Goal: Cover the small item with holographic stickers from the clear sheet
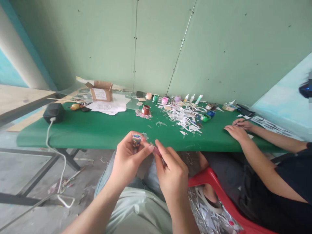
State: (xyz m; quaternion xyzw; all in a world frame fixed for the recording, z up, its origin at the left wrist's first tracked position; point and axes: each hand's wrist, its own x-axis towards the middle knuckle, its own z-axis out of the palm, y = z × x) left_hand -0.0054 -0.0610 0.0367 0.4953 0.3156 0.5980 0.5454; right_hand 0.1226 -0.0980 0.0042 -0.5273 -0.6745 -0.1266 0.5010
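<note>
My left hand (128, 159) is closed around a small piece with a multicoloured pattern (136, 139), held up just over the table's front edge. Its fingers cover most of the piece, so the full shape is hidden. My right hand (172, 167) is closed in a pinch on a thin, dark pinkish stick-like tool (157, 150). The tool's tip points toward my left thumb; the kind of tool cannot be made out. Both hands meet close together above my lap.
On the green table (80, 133) stand a cardboard box (101, 92), papers (109, 105), a brown paint jar (146, 110), several other jars and a heap of white scraps (181, 115). A black adapter (54, 112) sits left. A co-worker's hands (237, 132) rest at right, beside a red chair (207, 177).
</note>
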